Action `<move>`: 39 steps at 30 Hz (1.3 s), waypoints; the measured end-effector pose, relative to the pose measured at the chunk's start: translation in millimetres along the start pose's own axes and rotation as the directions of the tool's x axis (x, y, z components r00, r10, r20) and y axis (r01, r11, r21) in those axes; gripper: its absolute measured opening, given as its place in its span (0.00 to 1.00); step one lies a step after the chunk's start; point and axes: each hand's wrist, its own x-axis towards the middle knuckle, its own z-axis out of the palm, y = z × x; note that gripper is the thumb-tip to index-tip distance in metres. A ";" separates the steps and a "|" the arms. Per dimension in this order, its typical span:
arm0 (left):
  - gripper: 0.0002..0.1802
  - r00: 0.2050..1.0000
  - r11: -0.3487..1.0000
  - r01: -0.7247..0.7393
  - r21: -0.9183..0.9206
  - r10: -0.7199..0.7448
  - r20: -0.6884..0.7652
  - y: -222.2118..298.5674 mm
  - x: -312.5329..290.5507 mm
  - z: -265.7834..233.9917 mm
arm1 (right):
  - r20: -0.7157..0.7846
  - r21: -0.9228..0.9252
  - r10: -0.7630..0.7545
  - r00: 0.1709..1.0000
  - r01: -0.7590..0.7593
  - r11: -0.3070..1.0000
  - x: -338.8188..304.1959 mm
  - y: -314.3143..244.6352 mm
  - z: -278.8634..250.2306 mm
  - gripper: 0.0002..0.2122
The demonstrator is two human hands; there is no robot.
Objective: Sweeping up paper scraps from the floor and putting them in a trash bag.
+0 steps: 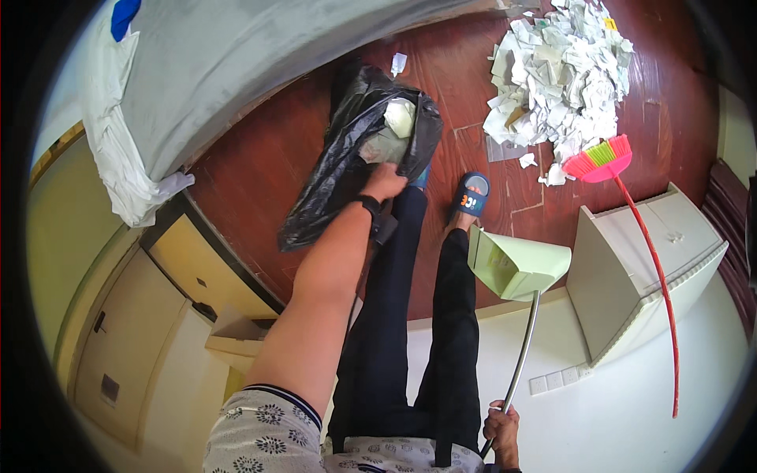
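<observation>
My left hand (384, 183) is closed on the near rim of a black plastic garbage bag (315, 185). The bag lies slack on the floor with its mouth open, and crumpled whitish scraps (399, 118) show inside. Lower right, my right hand (501, 430) wraps round the metal handle (518, 359) of a light green dustpan (536, 264). The dustpan hangs beside my right leg, apart from the bag; its inside is only partly seen. A pink broom (603, 162) with a red stick rests its bristles by a large heap of torn paper (564, 75).
A bed with a grey cover (236, 55) runs along the upper left. A white cabinet (631, 252) stands at right, by the broom stick. Loose paper scraps (399, 63) lie on the reddish wood floor (449, 87). My slippered foot (473, 193) is beside the bag.
</observation>
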 end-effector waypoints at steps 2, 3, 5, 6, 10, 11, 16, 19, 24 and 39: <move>0.18 0.982 0.959 -0.187 -0.211 0.178 -0.062 38.8 -32.8 21.0 | -0.055 -0.006 -0.026 0.998 0.025 1.000 -4.3 -4.6 -2.2 0.06; 0.17 0.975 0.962 -0.218 -0.165 0.205 -0.089 54.4 -54.0 20.1 | -0.051 -0.010 -0.039 0.998 0.038 0.999 -6.3 -7.6 -1.5 0.06; 0.17 0.964 0.963 -0.246 -0.108 0.231 -0.132 87.8 -101.1 10.8 | -0.055 0.020 -0.068 0.996 0.069 0.997 -13.3 -13.1 -1.9 0.06; 0.18 0.961 0.962 -0.252 -0.102 0.236 -0.145 106.7 -122.2 5.0 | -0.055 0.021 -0.086 0.995 0.088 0.996 -17.9 -17.3 -3.0 0.06; 0.22 0.944 0.950 -0.290 -0.114 0.265 -0.196 102.9 -162.6 -18.6 | 0.011 -0.025 -0.152 0.988 0.153 0.988 -31.6 -35.1 10.2 0.06; 0.21 0.964 0.973 -0.209 -0.097 0.189 -0.184 74.3 -166.0 -19.0 | 0.045 -0.058 -0.156 0.987 0.158 0.986 -31.6 -38.3 16.2 0.06; 0.18 0.912 0.931 -0.333 -0.149 0.278 -0.303 127.0 -184.2 -69.8 | 0.042 -0.030 -0.207 0.977 0.208 0.978 -47.7 -46.7 16.7 0.05; 0.17 0.935 0.953 -0.292 -0.077 0.268 -0.231 106.9 -182.2 -70.2 | 0.095 -0.067 -0.211 0.973 0.217 0.974 -46.1 -51.0 19.4 0.06; 0.20 0.929 0.939 -0.304 -0.162 0.254 -0.270 123.5 -191.2 -72.5 | 0.092 -0.091 -0.229 0.969 0.237 0.967 -52.3 -47.7 15.1 0.05; 0.23 0.891 0.676 0.361 -0.642 -0.047 0.451 108.1 -224.3 -118.2 | 0.085 -0.012 -0.258 0.962 0.260 0.965 -62.7 -45.6 12.4 0.05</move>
